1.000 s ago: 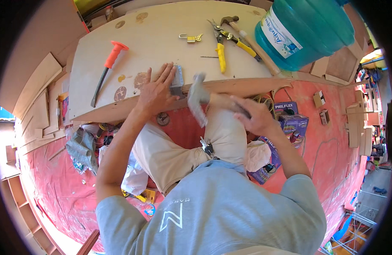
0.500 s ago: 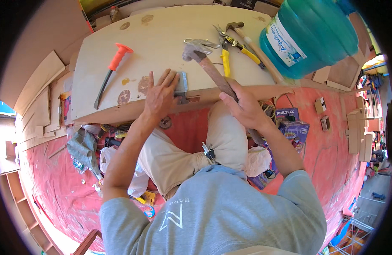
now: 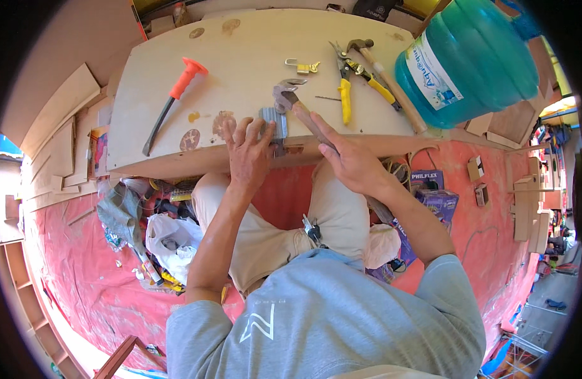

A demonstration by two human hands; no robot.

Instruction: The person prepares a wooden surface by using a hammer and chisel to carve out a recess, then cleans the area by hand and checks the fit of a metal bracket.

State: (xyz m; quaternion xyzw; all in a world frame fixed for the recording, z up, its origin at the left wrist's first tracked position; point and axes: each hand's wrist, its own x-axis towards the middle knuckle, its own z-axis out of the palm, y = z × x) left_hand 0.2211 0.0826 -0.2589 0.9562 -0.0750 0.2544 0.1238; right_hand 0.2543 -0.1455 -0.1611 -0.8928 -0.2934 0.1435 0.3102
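My right hand [image 3: 351,163] is closed round the wooden handle of a claw hammer [image 3: 310,125], index finger stretched along it. The hammer's head is low over the pale tabletop [image 3: 145,95], just beyond a small grey ridged metal strip [image 3: 277,120] at the front edge. The strip's lower end appears to hang over that edge. My left hand [image 3: 250,151] is at the strip's left side, fingers apart and slightly bent, the index fingertip touching it; its thumb is partly hidden. Beyond the hammer lies a brass padlock [image 3: 306,67], with a thin dark rod [image 3: 329,98] nearby.
A chisel with an orange grip [image 3: 185,82] lies at left. Yellow-handled snips [image 3: 346,95] and a second hammer [image 3: 392,88] lie at right beside a large teal water jug [image 3: 474,63]. Plastic bags [image 3: 174,243] and boxes [image 3: 436,192] sit on the red floor covering [image 3: 480,221].
The hammer head has come down and towards me, uncovering the padlock. My left hand has shifted slightly right and nearer, its fingers now bent instead of flat, showing more of the metal strip.
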